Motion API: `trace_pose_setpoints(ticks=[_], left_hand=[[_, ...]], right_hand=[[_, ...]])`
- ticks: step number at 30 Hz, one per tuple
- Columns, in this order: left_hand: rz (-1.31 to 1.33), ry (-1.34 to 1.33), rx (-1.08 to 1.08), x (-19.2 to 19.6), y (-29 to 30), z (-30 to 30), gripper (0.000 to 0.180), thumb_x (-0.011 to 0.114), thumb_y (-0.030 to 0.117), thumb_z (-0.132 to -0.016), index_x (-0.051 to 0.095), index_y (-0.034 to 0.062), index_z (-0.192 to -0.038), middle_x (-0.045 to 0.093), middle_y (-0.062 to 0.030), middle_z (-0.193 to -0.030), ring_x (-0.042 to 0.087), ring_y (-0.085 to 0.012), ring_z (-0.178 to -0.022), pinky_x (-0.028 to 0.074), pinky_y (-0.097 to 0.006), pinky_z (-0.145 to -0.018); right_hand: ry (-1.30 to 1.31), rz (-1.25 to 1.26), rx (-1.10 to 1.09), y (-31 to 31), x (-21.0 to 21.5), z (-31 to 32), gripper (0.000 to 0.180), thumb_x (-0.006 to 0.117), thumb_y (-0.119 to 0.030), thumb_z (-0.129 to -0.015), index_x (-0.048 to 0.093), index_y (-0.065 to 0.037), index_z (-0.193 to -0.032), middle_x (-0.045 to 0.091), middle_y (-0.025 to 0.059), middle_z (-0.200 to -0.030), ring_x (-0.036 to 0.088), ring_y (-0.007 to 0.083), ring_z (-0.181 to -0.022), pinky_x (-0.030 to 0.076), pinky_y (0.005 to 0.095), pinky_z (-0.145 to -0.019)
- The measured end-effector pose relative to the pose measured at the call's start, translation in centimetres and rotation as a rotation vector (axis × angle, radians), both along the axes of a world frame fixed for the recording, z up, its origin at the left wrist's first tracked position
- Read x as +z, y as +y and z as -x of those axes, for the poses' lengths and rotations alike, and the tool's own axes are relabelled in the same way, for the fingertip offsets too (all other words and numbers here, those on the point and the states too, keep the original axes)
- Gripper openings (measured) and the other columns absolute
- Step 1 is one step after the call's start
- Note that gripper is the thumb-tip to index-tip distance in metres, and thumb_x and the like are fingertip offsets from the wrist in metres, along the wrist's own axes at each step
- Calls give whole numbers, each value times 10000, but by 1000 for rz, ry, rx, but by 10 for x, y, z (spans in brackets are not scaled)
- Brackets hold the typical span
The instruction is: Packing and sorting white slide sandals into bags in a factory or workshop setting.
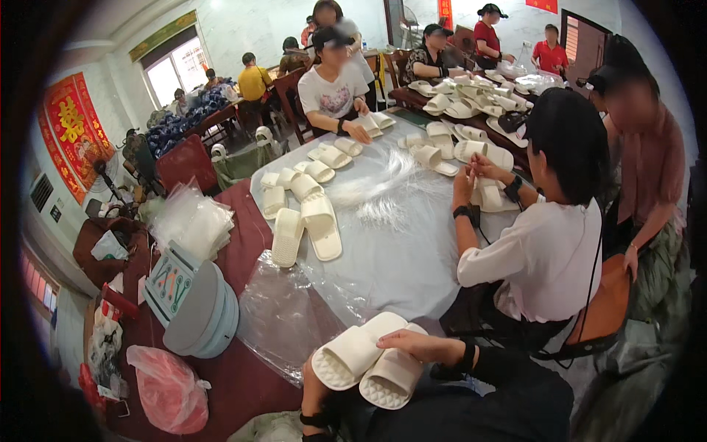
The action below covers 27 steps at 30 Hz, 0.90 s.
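Over my lap, at the lower middle, is a pair of cream slippers: a left slipper (353, 355) and a right slipper (392, 376), side by side with textured insoles facing up. My right hand (414, 343) is closed on the right slipper, its thumb across the band near the gap between the two. My left hand (313, 384) rises against the outer edge of the left slipper; its fingers are hidden behind it. Dark bands circle both my wrists. Beyond lies a grey-white covered table (383, 265) with several pairs of matching slippers (321, 227) on its left half.
Thin white strands (379, 188) lie mid-table. A clear plastic sheet (283, 317) hangs at its near edge. To the left are grey-blue stools (195, 302), clear bags (193, 221) and a pink bag (169, 390). A co-worker (549, 236) sits close on my right; others sit beyond.
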<state>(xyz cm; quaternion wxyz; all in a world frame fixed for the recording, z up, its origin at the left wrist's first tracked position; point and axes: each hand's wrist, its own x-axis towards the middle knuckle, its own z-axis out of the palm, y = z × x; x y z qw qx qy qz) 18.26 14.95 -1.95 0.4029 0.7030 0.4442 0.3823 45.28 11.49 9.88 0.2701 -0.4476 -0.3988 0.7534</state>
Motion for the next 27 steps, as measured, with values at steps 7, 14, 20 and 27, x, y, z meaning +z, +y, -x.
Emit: trace_pose_setpoints(ticks=[7,14,20,27], left_hand=[[179,49,323,25,2,-9,188,656,106,-765,616,-32,-886,656,-87,-786,607,-133,-719,475,-280,-619],[358,-235,430,18,6,-8,189,585,119,-834,623,-49,-912,655,-106,-850,592,-130,-764,463,-268,-695],[375,-305,353,27,12,-13,334,445,187,-918,574,-61,-1101,640,-159,-1027,603,-187,-900,451,-281,-813],[95,-216,597,13,14,-13,262,456,169,-933,570,-39,-1046,667,-141,-939,644,-211,-865,479,-297,-782]], right_hand=[[142,26,-57,-4,-21,0,356,519,-288,-908,585,0,-1106,604,-13,-899,549,48,-783,443,202,-684],[154,61,-32,-12,-28,2,343,540,-292,-898,584,-10,-1087,611,-2,-935,563,62,-809,456,205,-699],[53,161,-115,-12,-30,0,359,535,-289,-891,606,25,-1051,620,59,-952,574,116,-811,460,245,-708],[194,133,-188,-8,-26,5,342,511,-247,-907,577,47,-1070,631,82,-975,601,130,-828,481,256,-719]])
